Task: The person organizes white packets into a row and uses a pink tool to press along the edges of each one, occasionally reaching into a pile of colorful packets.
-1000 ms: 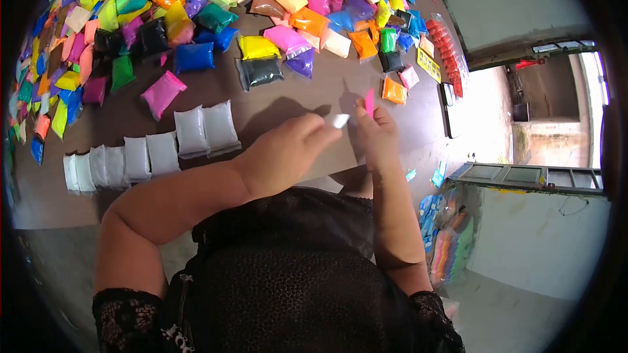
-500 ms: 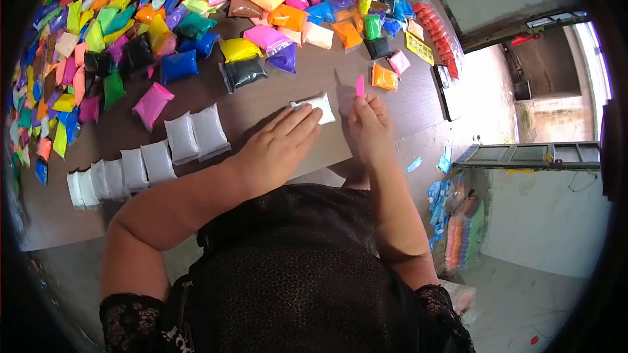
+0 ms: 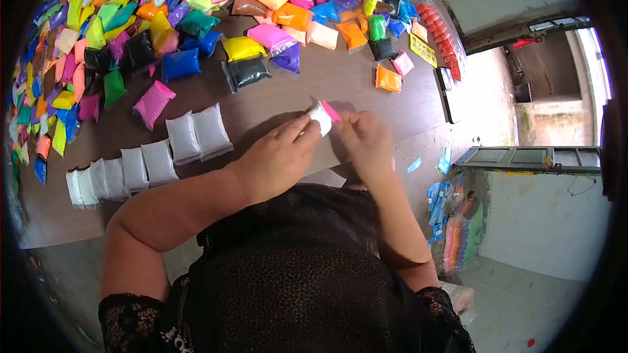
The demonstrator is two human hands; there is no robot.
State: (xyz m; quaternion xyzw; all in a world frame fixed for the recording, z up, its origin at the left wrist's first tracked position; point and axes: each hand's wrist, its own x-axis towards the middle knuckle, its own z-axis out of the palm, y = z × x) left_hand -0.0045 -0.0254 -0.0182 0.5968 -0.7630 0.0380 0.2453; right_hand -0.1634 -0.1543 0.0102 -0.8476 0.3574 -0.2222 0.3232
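My left hand (image 3: 278, 157) is closed around a small white packet (image 3: 320, 119), which is tilted up off the table near its front edge. My right hand (image 3: 364, 138) pinches a small flat pink plastic tool (image 3: 331, 111), perhaps a toy clay knife. The pink piece meets the upper right end of the packet; whether it cuts into the wrapping cannot be made out. To the left of my left hand, several similar white packets (image 3: 212, 129) lie in a slanting row.
Many coloured packets (image 3: 268, 36) cover the far and left parts of the brown table (image 3: 314, 82). An orange packet (image 3: 388, 79), a yellow card (image 3: 422, 50), a bag of red pieces (image 3: 439, 39) and a phone-like dark object (image 3: 447, 95) lie along the right side.
My left hand has gone from lying flat over the white packet to gripping and lifting it. The right hand has brought the pink tool down and left, against the packet's end.
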